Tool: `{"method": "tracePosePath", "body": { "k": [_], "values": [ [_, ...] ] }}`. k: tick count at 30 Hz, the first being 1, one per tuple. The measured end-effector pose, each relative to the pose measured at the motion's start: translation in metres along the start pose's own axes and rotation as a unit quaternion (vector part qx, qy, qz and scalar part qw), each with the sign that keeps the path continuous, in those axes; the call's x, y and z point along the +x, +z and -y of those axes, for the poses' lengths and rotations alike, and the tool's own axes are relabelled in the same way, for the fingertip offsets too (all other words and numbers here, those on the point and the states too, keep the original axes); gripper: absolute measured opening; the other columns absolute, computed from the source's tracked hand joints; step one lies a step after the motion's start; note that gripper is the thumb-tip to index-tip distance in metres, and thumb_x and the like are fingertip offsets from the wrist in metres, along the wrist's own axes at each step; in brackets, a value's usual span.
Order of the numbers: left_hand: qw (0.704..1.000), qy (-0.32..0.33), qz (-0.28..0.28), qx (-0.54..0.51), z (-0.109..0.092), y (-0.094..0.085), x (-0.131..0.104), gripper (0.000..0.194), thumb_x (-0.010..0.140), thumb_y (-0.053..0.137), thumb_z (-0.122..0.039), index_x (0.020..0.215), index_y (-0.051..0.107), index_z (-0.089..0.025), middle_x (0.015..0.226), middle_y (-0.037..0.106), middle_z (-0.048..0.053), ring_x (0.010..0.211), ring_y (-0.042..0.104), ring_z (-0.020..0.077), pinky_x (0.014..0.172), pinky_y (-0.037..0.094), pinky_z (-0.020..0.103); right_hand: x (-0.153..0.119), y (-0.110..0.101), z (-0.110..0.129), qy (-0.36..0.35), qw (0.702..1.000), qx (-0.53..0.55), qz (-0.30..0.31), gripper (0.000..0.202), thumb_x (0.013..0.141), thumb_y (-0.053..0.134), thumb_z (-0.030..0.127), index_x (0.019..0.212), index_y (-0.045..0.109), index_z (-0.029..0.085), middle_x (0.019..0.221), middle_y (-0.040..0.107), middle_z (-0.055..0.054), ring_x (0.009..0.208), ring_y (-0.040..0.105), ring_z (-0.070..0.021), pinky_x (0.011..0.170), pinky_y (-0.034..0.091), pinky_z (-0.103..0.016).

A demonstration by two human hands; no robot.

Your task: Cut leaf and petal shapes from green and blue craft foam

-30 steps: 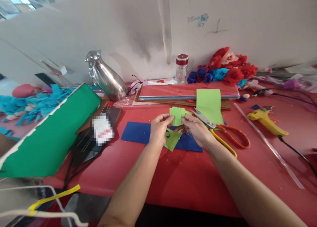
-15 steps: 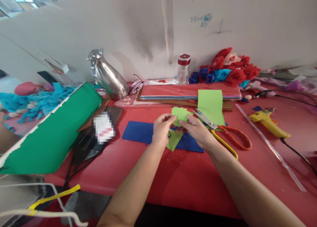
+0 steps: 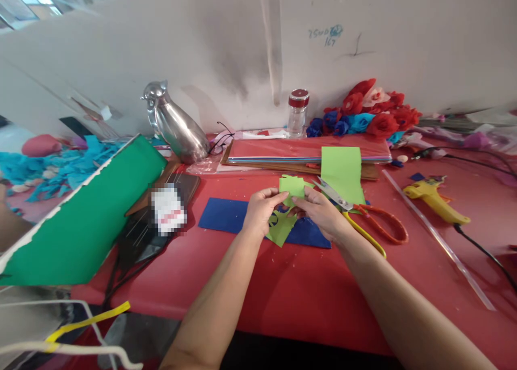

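Between both hands is a small stack of light green paper [image 3: 292, 187]. My left hand [image 3: 262, 208] pinches its left side with thumb and fingers. On the right side, my right hand [image 3: 321, 211] grips the same pieces. Just below the hands, a cut green scrap with dark marks [image 3: 281, 229] lies on a blue sheet [image 3: 224, 216]. Scissors with one orange and one yellow handle [image 3: 342, 200] lie open beside my right hand, their blades pointing toward the held paper. A larger green sheet [image 3: 341, 170] rests behind them.
A metal jug [image 3: 181, 127] and glass jar [image 3: 298, 114] stand by the wall. Red and blue paper flowers [image 3: 379, 117] are at the back right, near a yellow glue gun [image 3: 438, 197]. A clear stick [image 3: 440, 243] lies right; a green board [image 3: 89, 219] leans left.
My left hand has shifted slightly left and its fingers show a little differently on the paper. The whole view has moved slightly. Both hands keep hold of the green pieces.
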State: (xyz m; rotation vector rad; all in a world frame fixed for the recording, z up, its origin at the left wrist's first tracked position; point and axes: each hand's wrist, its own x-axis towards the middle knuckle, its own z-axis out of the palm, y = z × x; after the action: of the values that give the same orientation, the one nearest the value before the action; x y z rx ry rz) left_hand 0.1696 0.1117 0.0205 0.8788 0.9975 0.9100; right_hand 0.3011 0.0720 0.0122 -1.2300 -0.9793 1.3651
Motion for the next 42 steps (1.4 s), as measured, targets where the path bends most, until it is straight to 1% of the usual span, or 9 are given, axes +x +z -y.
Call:
{"method": "tracePosePath", "body": {
  "k": [7, 18, 23, 26, 29, 32, 38, 40, 42],
  "values": [
    [1.0, -0.002, -0.031, -0.001, -0.001, -0.002, 0.003, 0.023, 0.05, 0.084, -0.03, 0.062, 0.069, -0.017, 0.061, 0.065, 0.002, 0.054, 0.057, 0.0105, 0.056, 0.042, 0.023, 0.003, -0.006, -0.001, 0.001, 0.999, 0.009, -0.039, 0.026, 0.071, 0.07, 0.044, 0.08, 0.058, 0.023, 0.071, 0.07, 0.002, 0.056, 0.066, -0.0134, 0.055, 0.046, -0.024],
    [0.997, 0.03, -0.049, 0.045, 0.001, -0.021, 0.016, 0.019, 0.054, 0.082, -0.025, 0.065, 0.069, -0.017, 0.063, 0.066, 0.002, 0.055, 0.055, 0.0104, 0.058, 0.041, 0.023, 0.008, -0.009, -0.012, -0.042, 0.988, 0.011, -0.149, 0.049, 0.054, 0.081, 0.06, 0.07, 0.054, 0.023, 0.058, 0.064, 0.003, 0.053, 0.068, -0.018, 0.048, 0.044, -0.025],
    [0.959, 0.128, -0.193, 0.163, -0.007, -0.05, 0.031, 0.02, 0.053, 0.078, -0.017, 0.071, 0.07, -0.018, 0.074, 0.068, 0.005, 0.079, 0.063, 0.0216, 0.075, 0.046, 0.03, 0.011, -0.014, -0.012, -0.041, 0.986, 0.009, -0.161, 0.048, 0.057, 0.077, 0.062, 0.07, 0.053, 0.023, 0.058, 0.059, 0.004, 0.052, 0.068, -0.0171, 0.048, 0.044, -0.025],
    [0.92, 0.212, -0.247, 0.219, -0.013, -0.047, 0.027, 0.026, 0.056, 0.079, -0.021, 0.081, 0.073, -0.02, 0.09, 0.069, 0.009, 0.098, 0.06, 0.0258, 0.08, 0.045, 0.03, 0.01, -0.014, -0.011, -0.046, 0.987, 0.0, -0.154, 0.046, 0.058, 0.076, 0.061, 0.069, 0.054, 0.023, 0.058, 0.059, 0.004, 0.051, 0.066, -0.0158, 0.048, 0.043, -0.025],
    [0.976, 0.116, -0.096, 0.158, -0.014, -0.028, 0.017, 0.024, 0.066, 0.076, -0.039, 0.081, 0.073, -0.02, 0.086, 0.07, 0.008, 0.081, 0.062, 0.0208, 0.068, 0.045, 0.028, 0.007, -0.012, -0.008, -0.057, 0.988, -0.021, -0.139, 0.044, 0.059, 0.076, 0.061, 0.068, 0.057, 0.022, 0.054, 0.059, 0.003, 0.048, 0.061, -0.014, 0.046, 0.04, -0.025],
    [0.994, 0.019, 0.036, 0.098, -0.012, -0.014, 0.009, 0.029, 0.058, 0.081, -0.042, 0.073, 0.072, -0.019, 0.072, 0.068, 0.005, 0.061, 0.057, 0.0148, 0.057, 0.04, 0.026, 0.005, -0.008, -0.003, -0.066, 0.99, -0.051, -0.113, 0.041, 0.062, 0.074, 0.06, 0.069, 0.061, 0.022, 0.05, 0.058, 0.003, 0.046, 0.057, -0.0133, 0.046, 0.038, -0.025],
    [0.992, 0.034, 0.068, 0.103, -0.013, -0.017, 0.008, 0.024, 0.052, 0.084, -0.032, 0.066, 0.07, -0.019, 0.065, 0.065, 0.002, 0.057, 0.054, 0.0119, 0.057, 0.039, 0.025, 0.001, -0.013, 0.015, -0.083, 0.977, -0.186, -0.063, 0.032, 0.072, 0.068, 0.054, 0.072, 0.066, 0.023, 0.054, 0.06, 0.002, 0.047, 0.056, -0.0152, 0.052, 0.04, -0.028],
    [0.992, 0.027, 0.064, 0.102, -0.014, -0.019, 0.008, 0.021, 0.053, 0.083, -0.03, 0.064, 0.069, -0.019, 0.061, 0.063, 0.001, 0.054, 0.052, 0.0109, 0.054, 0.036, 0.024, -0.01, -0.032, 0.02, -0.095, 0.938, -0.326, -0.065, 0.03, 0.082, 0.057, 0.05, 0.086, 0.069, 0.024, 0.064, 0.066, -0.001, 0.055, 0.061, -0.0191, 0.057, 0.043, -0.031],
    [0.995, 0.02, 0.029, 0.091, -0.015, -0.02, 0.009, 0.02, 0.054, 0.082, -0.028, 0.059, 0.066, -0.018, 0.052, 0.054, -0.002, 0.045, 0.042, 0.0075, 0.048, 0.029, 0.024, -0.026, -0.062, 0.021, -0.095, 0.868, -0.479, -0.091, 0.035, 0.081, 0.06, 0.043, 0.111, 0.065, 0.025, 0.085, 0.072, -0.006, 0.074, 0.066, -0.0253, 0.067, 0.045, -0.035]
  ]
}}
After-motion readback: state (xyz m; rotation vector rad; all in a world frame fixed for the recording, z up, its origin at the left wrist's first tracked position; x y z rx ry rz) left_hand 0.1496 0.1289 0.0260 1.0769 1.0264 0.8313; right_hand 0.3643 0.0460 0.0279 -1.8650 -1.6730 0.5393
